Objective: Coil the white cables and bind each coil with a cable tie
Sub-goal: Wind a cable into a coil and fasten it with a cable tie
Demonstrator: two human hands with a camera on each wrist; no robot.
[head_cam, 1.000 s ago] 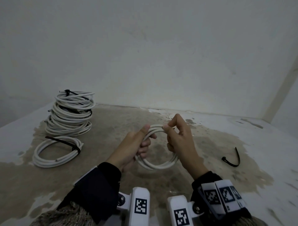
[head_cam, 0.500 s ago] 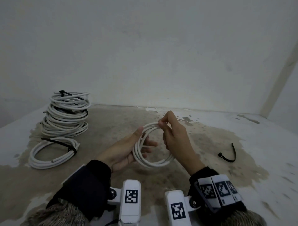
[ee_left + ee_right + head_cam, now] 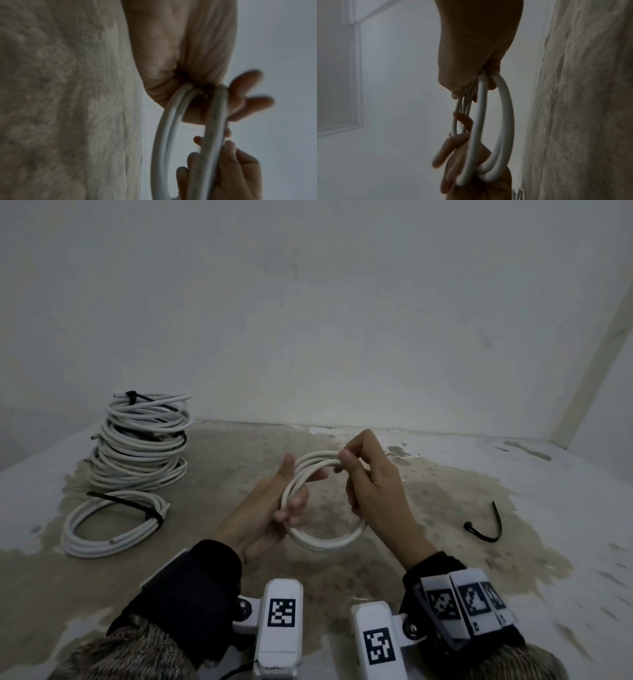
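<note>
Above stained floor [image 3: 445,542], both grips curled round white coil [image 3: 325,539], bound coils [image 3: 137,446] left (stacked), loose tie [image 3: 486,525] right.

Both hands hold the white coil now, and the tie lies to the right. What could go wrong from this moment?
1. The coil has no tie yet. To fetch the loose black cable tie, the right hand must let go of the top, and the stiff loops may spring open.
2. The left hand grips one side only, so the loops, already spread in the wrist views, may slip apart.
</note>
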